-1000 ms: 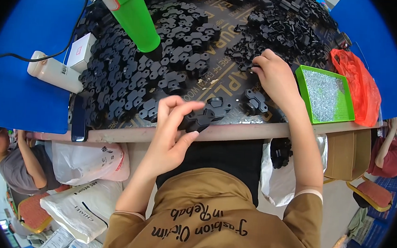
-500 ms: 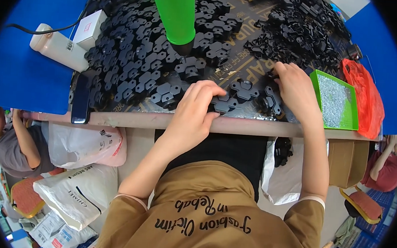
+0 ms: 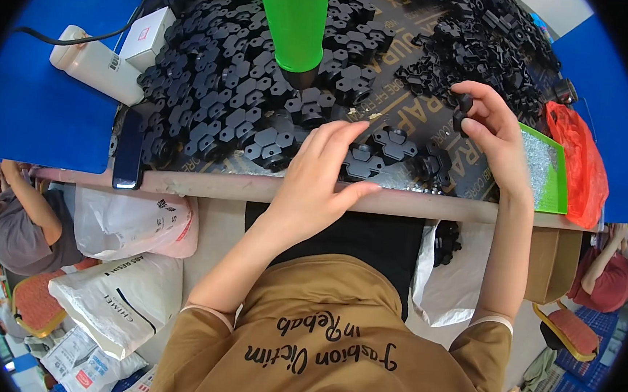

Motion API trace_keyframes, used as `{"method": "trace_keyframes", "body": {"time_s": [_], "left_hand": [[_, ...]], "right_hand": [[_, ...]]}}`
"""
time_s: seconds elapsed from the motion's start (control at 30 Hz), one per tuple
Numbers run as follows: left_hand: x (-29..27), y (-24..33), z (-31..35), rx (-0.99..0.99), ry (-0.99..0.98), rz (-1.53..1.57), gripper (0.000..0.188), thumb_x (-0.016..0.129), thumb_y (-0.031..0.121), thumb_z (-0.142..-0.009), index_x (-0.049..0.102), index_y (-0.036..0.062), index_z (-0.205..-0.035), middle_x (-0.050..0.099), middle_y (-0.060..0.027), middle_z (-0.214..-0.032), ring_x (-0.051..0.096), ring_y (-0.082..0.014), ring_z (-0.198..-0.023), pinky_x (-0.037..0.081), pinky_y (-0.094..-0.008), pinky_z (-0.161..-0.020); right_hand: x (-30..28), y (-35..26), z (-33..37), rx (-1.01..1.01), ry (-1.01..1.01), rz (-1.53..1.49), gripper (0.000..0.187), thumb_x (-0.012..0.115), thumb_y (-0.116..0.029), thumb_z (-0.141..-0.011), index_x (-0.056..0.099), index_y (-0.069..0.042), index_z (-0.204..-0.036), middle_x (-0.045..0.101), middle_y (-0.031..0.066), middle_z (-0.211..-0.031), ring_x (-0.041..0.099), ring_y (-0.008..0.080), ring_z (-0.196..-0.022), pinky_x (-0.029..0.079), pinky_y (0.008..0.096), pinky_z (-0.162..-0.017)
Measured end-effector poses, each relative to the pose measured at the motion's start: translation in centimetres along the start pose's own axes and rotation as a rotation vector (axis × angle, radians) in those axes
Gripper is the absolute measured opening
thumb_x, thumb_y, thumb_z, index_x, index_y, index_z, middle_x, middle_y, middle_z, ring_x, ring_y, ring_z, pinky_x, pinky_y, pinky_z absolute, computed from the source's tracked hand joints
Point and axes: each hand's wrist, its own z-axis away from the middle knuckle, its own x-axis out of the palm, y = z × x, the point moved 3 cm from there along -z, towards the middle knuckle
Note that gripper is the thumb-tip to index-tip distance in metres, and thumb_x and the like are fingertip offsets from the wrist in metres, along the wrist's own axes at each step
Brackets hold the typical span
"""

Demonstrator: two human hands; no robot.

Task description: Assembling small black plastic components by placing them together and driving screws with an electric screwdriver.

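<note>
The right hand [image 3: 499,136] pinches a small black piece [image 3: 462,112] between thumb and fingertips, above the table [image 3: 234,188], just on the near side of a heap of small black parts [image 3: 466,57]. The left hand [image 3: 319,173] has its thumb and fingers apart beside a lobed black part [image 3: 362,163] near the table's front edge; whether it touches that part I cannot tell. Many similar lobed pieces [image 3: 244,96] cover the table's left side, around a green cylinder [image 3: 293,27]. A green tray [image 3: 564,181] of silvery bits lies beyond the right wrist, beside a red bag [image 3: 582,164].
</note>
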Motion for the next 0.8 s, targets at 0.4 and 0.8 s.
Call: {"method": "trace_keyframes", "body": {"time_s": [0.4,0.8], "left_hand": [[2.4,0.6,-2.7,-0.033,0.044,-0.295,0.050,0.078,0.032,-0.072,0.061,0.0017,-0.109,0.057,-0.0098,-0.103,0.053,-0.0277,-0.101,0.039,-0.0399,-0.086],[3.0,-0.2,-2.6,-0.119,0.042,-0.199,0.045,0.076,0.032,-0.073,0.064,0.0037,-0.106,0.062,-0.0095,-0.099,0.057,-0.0267,-0.098,0.039,-0.0392,-0.085]], "right_hand": [[3.7,1.3,-2.4,0.217,-0.465,-0.322,0.039,0.067,-0.006,-0.083,0.053,-0.002,-0.119,0.060,-0.0017,-0.094,0.056,0.0053,-0.086,0.047,0.0213,-0.078],[4.5,1.7,-3.3,0.232,-0.612,-0.468,0.037,0.066,-0.004,-0.083,0.054,0.001,-0.117,0.063,0.0010,-0.095,0.061,0.0070,-0.084,0.049,0.0214,-0.079]]}}
